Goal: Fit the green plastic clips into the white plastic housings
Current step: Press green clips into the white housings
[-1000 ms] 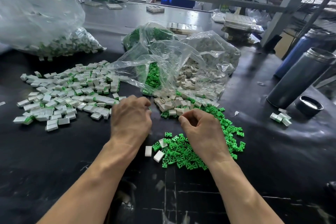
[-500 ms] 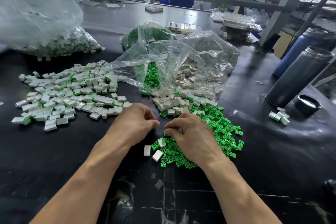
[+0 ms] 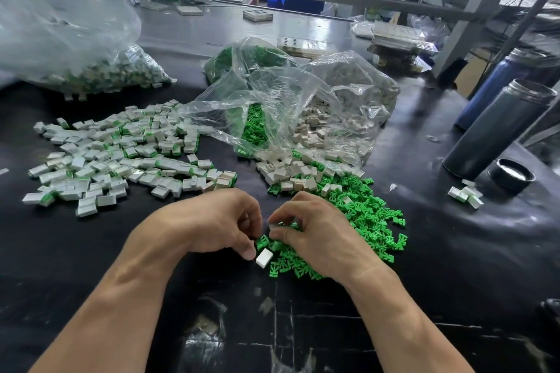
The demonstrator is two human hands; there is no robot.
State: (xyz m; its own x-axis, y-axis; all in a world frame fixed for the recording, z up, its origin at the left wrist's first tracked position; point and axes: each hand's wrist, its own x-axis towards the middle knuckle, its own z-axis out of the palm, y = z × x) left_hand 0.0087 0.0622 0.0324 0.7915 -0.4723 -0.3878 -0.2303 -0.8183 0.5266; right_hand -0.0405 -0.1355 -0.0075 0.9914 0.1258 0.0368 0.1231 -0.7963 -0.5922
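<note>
My left hand (image 3: 212,224) and my right hand (image 3: 318,239) meet over the near edge of a heap of loose green clips (image 3: 366,218) on the black table (image 3: 91,266). The right index finger and thumb pinch a small white housing (image 3: 273,226). The left fingers are curled, and the thumb tip touches down beside a second white housing (image 3: 264,258) lying flat on the table. Whether the left fingers hold anything is hidden. Loose white housings (image 3: 288,174) lie just beyond the hands.
A spread of housings with green clips fitted (image 3: 121,157) covers the table on the left. Open clear bags of clips (image 3: 254,127) and housings (image 3: 330,124) lie behind. A full bag (image 3: 91,70) sits far left; a flask (image 3: 500,127), its cap (image 3: 512,174) and several fitted pieces (image 3: 466,194) on the right.
Both hands have come back from the piles toward me and closed together. The left thumb now covers the spot where a loose white housing lay.
</note>
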